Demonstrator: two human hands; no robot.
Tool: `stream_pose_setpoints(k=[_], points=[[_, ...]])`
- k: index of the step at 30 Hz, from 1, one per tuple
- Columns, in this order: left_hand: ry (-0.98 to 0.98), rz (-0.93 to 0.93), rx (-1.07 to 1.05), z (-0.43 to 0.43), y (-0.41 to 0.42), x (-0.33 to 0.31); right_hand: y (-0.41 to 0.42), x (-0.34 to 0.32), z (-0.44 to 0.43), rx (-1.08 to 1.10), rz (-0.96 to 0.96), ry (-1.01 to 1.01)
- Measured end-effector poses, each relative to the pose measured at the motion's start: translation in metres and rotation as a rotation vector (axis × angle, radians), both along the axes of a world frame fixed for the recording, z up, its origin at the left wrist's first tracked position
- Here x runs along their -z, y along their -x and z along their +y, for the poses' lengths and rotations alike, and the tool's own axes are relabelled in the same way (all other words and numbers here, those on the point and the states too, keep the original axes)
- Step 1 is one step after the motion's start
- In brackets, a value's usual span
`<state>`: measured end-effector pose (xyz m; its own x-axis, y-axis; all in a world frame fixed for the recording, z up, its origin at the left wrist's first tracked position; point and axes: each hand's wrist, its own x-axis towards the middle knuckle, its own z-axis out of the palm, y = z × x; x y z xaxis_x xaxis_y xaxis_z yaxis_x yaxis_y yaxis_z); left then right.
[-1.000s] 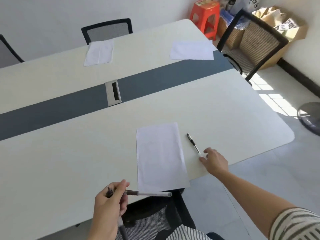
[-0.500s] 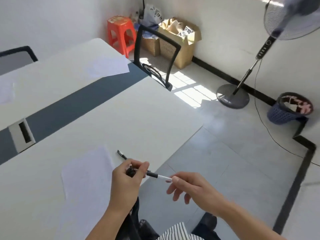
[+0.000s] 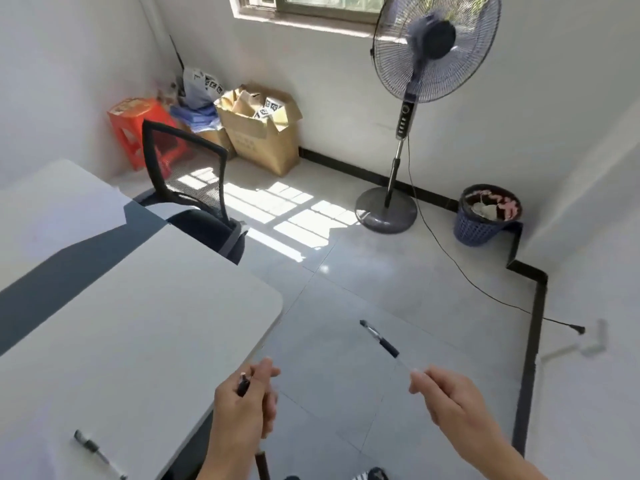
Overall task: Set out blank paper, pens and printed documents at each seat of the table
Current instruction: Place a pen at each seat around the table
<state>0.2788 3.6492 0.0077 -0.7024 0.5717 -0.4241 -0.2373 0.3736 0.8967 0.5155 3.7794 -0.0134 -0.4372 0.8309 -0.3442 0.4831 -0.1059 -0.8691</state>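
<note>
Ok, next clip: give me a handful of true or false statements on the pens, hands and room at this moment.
1. The right hand holds a pen by its pale end. True.
2. The left hand is empty. False: it grips at least one dark pen.
3. A pen lies on the table. True.
4. The standing fan lies toppled on the floor. False: it stands upright on its base.
5. The bin by the wall is empty. False: it holds scraps.
</note>
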Motion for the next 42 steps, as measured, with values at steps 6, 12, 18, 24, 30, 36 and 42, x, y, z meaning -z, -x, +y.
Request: stream_pose_setpoints(k=[6,12,18,24,30,36,42], points=[[0.05,-0.058,0.067,0.078,0.01,0.018,-0.011,0.011,0.072,0.145,0.012,0.044],[0.08,-0.09,0.101,0.184,0.049,0.039,0.022,0.014,0.172,0.164,0.03,0.054],[0.028,-0.143,0.093,0.305,0.114,0.017,0.084,-0.001,0.292,0.234,0.036,0.053],[0.019,-0.102,0.103,0.391,0.188,-0.005,0.163,-0.008,0.392,0.154,0.061,0.053],[0.067,-0.099,-0.066,0.45,0.251,0.006,0.238,0.016,0.502,0.009,0.024,0.115],[0.103,-0.118,-0.262,0.522,0.306,0.014,0.339,0.015,0.63,-0.169,0.063,0.099],[0.061,-0.066,-0.487,0.566,0.352,-0.003,0.466,-0.003,0.727,-0.512,0.01,-0.008]])
